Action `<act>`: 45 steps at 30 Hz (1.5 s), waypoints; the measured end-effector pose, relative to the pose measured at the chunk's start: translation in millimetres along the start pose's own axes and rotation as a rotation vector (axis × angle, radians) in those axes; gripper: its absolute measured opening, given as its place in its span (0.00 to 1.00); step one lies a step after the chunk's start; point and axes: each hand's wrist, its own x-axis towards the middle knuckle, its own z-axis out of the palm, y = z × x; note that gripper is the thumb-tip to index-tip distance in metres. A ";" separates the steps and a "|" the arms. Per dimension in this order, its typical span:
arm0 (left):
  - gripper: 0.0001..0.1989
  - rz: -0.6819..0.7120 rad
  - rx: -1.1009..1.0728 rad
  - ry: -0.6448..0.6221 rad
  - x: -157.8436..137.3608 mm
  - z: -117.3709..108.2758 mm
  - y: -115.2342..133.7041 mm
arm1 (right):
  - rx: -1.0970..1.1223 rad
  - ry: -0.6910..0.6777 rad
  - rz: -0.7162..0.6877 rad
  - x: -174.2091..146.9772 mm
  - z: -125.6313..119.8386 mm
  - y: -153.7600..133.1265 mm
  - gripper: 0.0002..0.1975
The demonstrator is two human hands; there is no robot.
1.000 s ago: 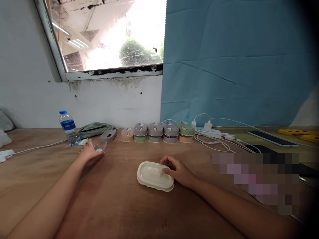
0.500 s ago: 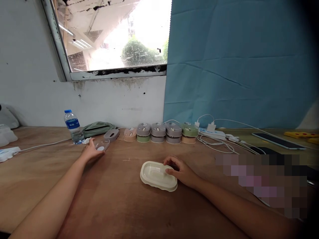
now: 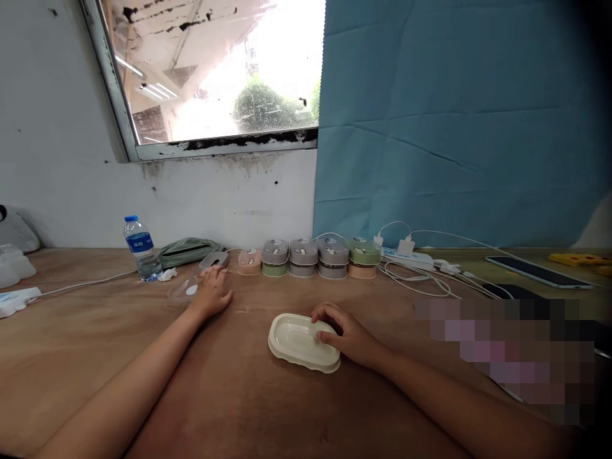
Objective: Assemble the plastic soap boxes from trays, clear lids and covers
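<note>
My left hand (image 3: 213, 293) is on the table with its thumb apart and its fingers stretched toward a grey lid with a dark slot (image 3: 209, 261). I cannot tell whether the fingertips touch that lid. Just left of the hand lies a clear plastic cover with a white round spot (image 3: 179, 291). My right hand (image 3: 348, 335) grips the right end of a cream oval plastic tray (image 3: 294, 341), thumb on its upper face and fingers curled at the far edge. The tray lies on the wooden table (image 3: 248, 408) in front of me.
Lidded boxes, several stacked in pairs (image 3: 303, 257), line the wall, with a single pink box (image 3: 249, 262) at their left. A water bottle (image 3: 143, 248), crumpled tissue (image 3: 167, 275) and green pouch (image 3: 189, 251) stand left. Right are a power strip (image 3: 406, 257), cables and a phone (image 3: 538, 272).
My left hand has let go of the clear cover, which now lies on the table, and has moved right toward the grey lid. My right hand and the cream tray stay put.
</note>
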 end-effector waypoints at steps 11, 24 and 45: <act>0.38 -0.337 -0.213 0.034 77.5 57.3 53.3 | -0.111 -0.185 -0.033 -7.9 -1.7 -7.9 0.28; 0.36 -0.363 -0.377 -0.027 0.0 10.1 26.7 | -0.123 -0.159 0.007 -13.1 1.4 -7.1 0.42; 0.45 0.505 -1.181 -0.457 -52.9 -32.8 100.3 | 0.264 0.193 -0.240 -10.3 -2.5 -6.7 0.34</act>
